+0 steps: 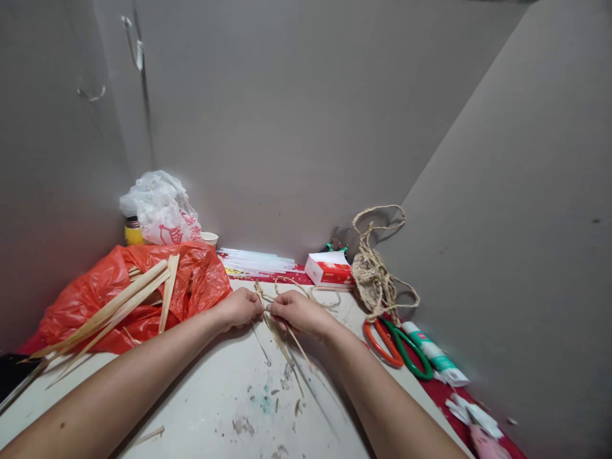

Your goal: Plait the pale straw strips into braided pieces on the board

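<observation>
Over the middle of the white board, my left hand (241, 308) and my right hand (297, 310) come close together, both pinching a thin cord of dried plant strips. Loose tails of the strips (282, 344) hang below the fingers toward me. Beyond my fingertips, a finished stretch of the plaited cord (287, 279) curls to the right across the board. My fingers partly hide the spot where the strips meet. Just under my left hand lies a thin needle-like piece (261, 344).
At left, a red plastic bag (205, 274) holds dried leaf strips (129, 296). To the right are a coil of braided rope (375, 280), scissors with orange and green handles (406, 350), and a white-green tube (437, 357). Behind stand glue sticks (258, 260) and a small box (329, 271). Grey walls enclose the board.
</observation>
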### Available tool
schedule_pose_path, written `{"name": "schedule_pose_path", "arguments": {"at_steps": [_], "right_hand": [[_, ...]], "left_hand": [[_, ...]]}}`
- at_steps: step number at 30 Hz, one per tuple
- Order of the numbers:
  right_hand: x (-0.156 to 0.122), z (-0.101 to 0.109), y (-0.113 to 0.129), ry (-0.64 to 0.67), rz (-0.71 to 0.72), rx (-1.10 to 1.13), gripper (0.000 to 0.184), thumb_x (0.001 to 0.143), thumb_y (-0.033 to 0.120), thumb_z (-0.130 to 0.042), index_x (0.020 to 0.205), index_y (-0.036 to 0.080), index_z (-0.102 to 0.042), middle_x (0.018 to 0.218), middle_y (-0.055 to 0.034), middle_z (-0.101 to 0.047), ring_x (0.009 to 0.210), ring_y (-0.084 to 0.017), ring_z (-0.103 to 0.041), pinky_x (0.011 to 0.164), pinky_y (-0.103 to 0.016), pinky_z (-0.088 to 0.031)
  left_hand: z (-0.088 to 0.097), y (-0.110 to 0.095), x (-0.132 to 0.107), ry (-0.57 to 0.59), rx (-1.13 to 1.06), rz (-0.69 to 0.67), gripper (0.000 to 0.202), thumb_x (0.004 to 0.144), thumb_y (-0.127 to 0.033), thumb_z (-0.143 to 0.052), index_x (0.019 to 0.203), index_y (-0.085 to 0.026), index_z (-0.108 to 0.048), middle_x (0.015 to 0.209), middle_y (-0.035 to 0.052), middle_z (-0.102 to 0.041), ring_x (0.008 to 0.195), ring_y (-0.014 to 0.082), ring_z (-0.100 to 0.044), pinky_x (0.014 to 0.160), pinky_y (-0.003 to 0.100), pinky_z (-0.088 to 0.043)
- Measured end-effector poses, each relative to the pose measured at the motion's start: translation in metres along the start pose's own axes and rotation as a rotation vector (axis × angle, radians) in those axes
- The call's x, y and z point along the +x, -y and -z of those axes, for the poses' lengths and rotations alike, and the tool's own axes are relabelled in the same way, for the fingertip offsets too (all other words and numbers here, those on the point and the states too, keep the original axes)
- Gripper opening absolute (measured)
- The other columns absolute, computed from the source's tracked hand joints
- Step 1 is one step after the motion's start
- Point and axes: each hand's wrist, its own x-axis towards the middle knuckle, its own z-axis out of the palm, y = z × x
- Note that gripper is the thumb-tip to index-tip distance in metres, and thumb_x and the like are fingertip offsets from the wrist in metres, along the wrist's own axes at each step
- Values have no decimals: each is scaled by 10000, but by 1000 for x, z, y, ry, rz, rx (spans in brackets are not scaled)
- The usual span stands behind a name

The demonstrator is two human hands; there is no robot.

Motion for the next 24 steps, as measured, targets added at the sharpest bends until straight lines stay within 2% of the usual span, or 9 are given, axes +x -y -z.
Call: {"name": "schedule_pose_path", "arguments": {"at_steps": [3,5,8,11,14,17,18,22,24], "right_hand": [[-1,-6,4,43,-9,114,236,779,236,-438,564,156,-496,417,23,-488,348,-59,-321,386,-195,-242],[-1,-13,5,45,-10,61,223,774,216,-421,580,157,-512,440,7,-528,360,-69,-366,400,-196,-265],[-4,-23,8,-55,42,-225,229,771,210,-423,600,149,-561,533,-41,-606,466,-107,-492,462,-213,-307],[-12,-29,15,-190,102,-522,226,777,223,-439,716,144,-642,713,-92,-675,631,-155,-579,530,-234,-325],[-21,-25,20,-136,122,-619,216,769,225,-460,728,153,-659,749,-93,-686,649,-165,-591,537,-238,-331],[-23,-11,21,41,109,-434,246,778,276,-481,603,153,-601,587,-47,-640,497,-121,-532,471,-218,-333],[-22,-7,20,19,91,-335,270,790,299,-475,588,152,-577,552,-33,-618,447,-104,-498,442,-212,-328],[-8,1,13,-297,27,14,252,808,321,-464,626,153,-513,621,-16,-617,351,-57,-410,366,-201,-294],[-2,-2,10,-232,3,139,247,809,318,-472,622,157,-488,609,-7,-604,327,-46,-386,338,-197,-255]], "left_hand": [[0,-1,-1,14,-84,0,224,705,-286,-574,558,-171,-450,379,-78,-320,311,35,-222,371,209,-94],[0,-2,-2,42,-150,0,229,691,-256,-565,536,-177,-417,380,-79,-318,309,33,-216,371,213,-79],[2,-4,-3,83,-213,2,269,681,-262,-552,514,-185,-356,393,-85,-305,319,26,-210,376,209,-78],[3,-5,-5,112,-263,-1,254,645,-246,-561,522,-186,-347,403,-91,-308,325,21,-205,378,208,-75],[4,-3,-5,109,-293,-4,209,605,-204,-567,532,-185,-372,395,-89,-329,318,22,-212,375,213,-67],[5,-2,-4,133,-330,-12,236,602,-210,-585,535,-187,-360,393,-95,-310,321,17,-199,380,215,-55],[6,-2,-4,145,-347,-15,252,601,-216,-599,540,-187,-356,396,-99,-302,325,14,-191,384,214,-50],[9,-5,-6,181,-383,1,297,589,-239,-652,567,-187,-360,414,-109,-293,340,6,-172,397,214,-38],[9,-7,-7,200,-383,8,299,592,-254,-658,577,-187,-367,414,-113,-282,342,5,-159,401,217,-34]]}}
